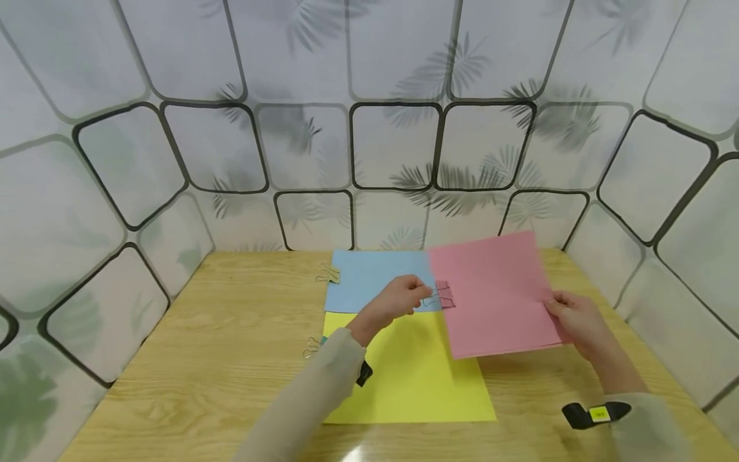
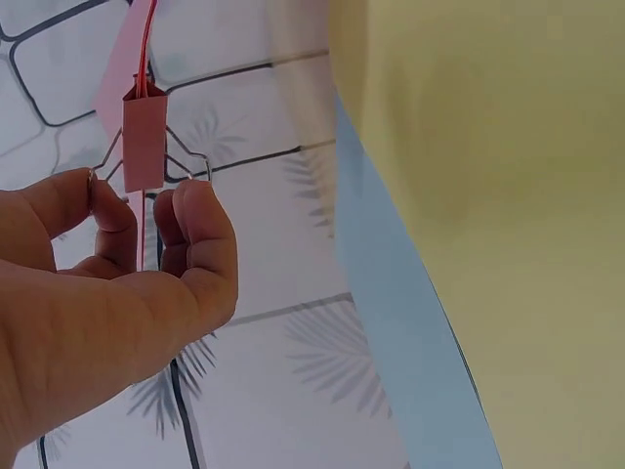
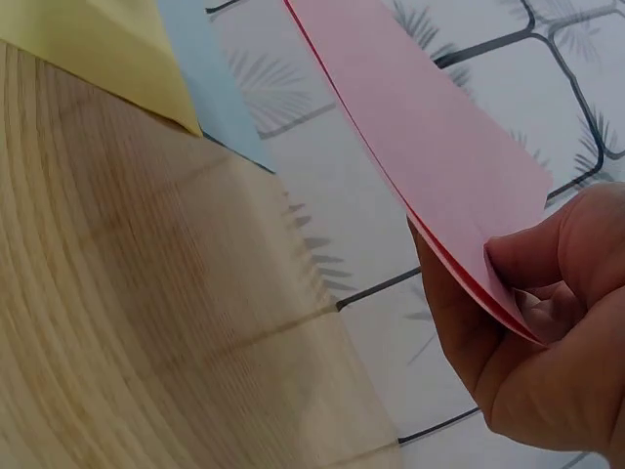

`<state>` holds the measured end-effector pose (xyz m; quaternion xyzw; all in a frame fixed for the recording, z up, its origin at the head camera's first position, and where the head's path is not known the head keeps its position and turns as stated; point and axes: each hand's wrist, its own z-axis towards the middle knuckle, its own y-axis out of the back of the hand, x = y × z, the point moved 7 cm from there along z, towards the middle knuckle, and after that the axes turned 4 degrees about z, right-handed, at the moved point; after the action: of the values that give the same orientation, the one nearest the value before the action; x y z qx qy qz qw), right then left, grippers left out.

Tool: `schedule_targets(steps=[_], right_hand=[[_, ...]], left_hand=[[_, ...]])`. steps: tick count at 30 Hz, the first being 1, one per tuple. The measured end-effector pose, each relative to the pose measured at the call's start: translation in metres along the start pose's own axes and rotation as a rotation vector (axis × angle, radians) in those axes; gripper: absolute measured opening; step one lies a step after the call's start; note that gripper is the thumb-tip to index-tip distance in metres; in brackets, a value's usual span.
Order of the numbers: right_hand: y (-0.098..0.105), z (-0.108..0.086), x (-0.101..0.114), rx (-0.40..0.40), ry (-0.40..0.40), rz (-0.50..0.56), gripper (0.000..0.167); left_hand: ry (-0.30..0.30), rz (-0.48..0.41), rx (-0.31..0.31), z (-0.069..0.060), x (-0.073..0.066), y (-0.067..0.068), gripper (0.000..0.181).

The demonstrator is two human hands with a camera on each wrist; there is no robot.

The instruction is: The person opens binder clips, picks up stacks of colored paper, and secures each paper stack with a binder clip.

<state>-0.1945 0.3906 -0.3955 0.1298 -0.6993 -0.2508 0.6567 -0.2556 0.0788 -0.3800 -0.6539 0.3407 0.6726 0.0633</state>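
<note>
Raised over the table's right half is a thin stack of pink paper (image 1: 491,295). A pink binder clip (image 1: 445,294) sits on its left edge. My left hand (image 1: 398,298) pinches the clip's wire handles, which stand out on both sides of the clip body (image 2: 145,137) in the left wrist view. My right hand (image 1: 577,321) grips the stack's right edge, with the thumb on the near face and fingers behind; in the right wrist view the paper (image 3: 439,156) bows slightly. Beneath lie yellow paper (image 1: 427,391) and, behind it, blue paper (image 1: 375,276).
A yellow binder clip (image 1: 333,274) holds the blue paper's left edge. Another clip, teal (image 1: 324,340), is on the yellow paper's left edge, partly behind my left sleeve. The wooden table (image 1: 242,321) is bounded by patterned cloth walls (image 1: 312,154).
</note>
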Motion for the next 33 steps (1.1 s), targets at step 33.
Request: schedule_targets(steps=[33], right_hand=[[0.058, -0.011, -0.049, -0.109, -0.070, -0.145, 0.039]], left_hand=[[0.032, -0.010, 0.010, 0.059, -0.001, -0.081, 0.055]])
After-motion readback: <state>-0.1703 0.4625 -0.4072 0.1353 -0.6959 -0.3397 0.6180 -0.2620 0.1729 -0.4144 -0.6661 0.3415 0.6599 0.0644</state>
